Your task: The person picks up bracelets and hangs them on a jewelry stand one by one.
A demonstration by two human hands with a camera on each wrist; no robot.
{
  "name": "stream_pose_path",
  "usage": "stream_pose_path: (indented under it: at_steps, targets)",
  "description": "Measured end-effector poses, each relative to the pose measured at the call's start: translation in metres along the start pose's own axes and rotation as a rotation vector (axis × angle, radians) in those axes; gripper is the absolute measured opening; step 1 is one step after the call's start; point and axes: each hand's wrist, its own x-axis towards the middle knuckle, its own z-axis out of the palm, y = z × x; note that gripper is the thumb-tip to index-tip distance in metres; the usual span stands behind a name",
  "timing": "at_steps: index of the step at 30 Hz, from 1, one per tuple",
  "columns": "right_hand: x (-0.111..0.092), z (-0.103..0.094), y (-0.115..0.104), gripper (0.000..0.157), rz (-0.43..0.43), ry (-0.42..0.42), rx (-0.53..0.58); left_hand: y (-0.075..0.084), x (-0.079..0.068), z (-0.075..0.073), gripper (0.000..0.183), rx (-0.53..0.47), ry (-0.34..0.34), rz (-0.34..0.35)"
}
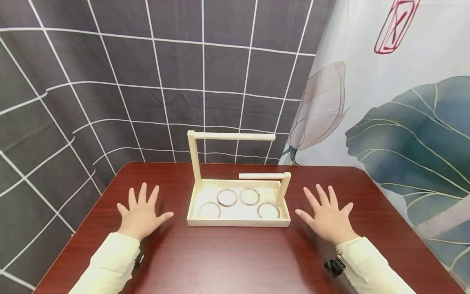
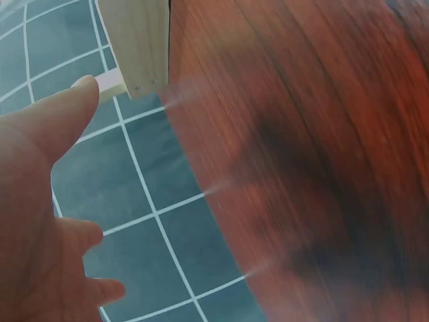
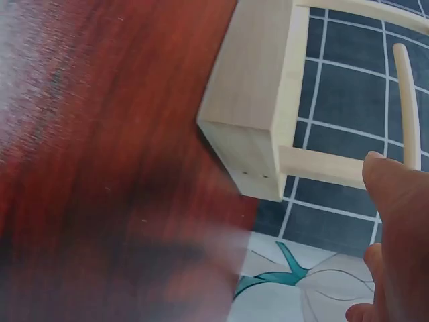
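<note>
A pale wooden tray stand sits on the table between my hands. Two posts rise from it: a tall one at the left with a long horizontal rod, and a short one at the right with a shorter rod. Several thin rings, among them one ring at the back, lie flat inside the tray. My left hand is spread left of the stand, fingers straight, holding nothing. To the right, my right hand is spread likewise, apart from the stand. Both wrist views show the stand's wooden side near the thumb.
The stand rests on a dark red wooden table with rounded far corners. Behind it hangs a dark grey curtain with a white grid. A white curtain with a leaf and flower print hangs at the right.
</note>
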Motion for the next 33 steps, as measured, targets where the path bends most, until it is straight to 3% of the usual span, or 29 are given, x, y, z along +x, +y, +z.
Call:
stream_pose_path:
  at_steps: [16, 33]
  targets:
    - [-0.002, 0.016, -0.001, 0.074, -0.037, 0.012, 0.051, 0.016, 0.0, 0.008, 0.092, -0.016, 0.029, 0.043]
    - [-0.007, 0.025, -0.005, 0.07, -0.079, 0.029, 0.038, 0.05, 0.001, 0.014, 0.089, -0.007, 0.046, 0.144]
